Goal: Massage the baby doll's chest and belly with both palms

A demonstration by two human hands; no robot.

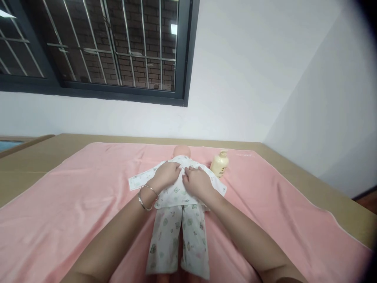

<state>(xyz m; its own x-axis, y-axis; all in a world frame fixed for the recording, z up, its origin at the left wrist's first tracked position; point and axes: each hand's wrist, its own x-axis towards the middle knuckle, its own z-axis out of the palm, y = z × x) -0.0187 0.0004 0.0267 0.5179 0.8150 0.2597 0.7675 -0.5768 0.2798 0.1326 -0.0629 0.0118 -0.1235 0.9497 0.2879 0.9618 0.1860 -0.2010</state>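
A baby doll (182, 150) lies on its back, its bald head at the far end. It wears a white, small-print long-sleeved shirt (176, 192) and matching trousers (166, 236). My left hand (167, 173), with a silver bangle on the wrist, has its fingers bent together on the chest of the shirt. Close beside it, my right hand (198, 181) is curled over the cloth too, fingertips pinched at the shirt front. What lies under the fingertips is hidden. One sleeve stretches out to the left; the other is partly behind my right hand.
A cream pump bottle (220, 164) stands right of the doll's shoulder. Under everything is a pink sheet (97, 188), wrinkled, on a wooden surface (294, 169). A white wall (235, 78) and a barred window (118, 47) rise behind.
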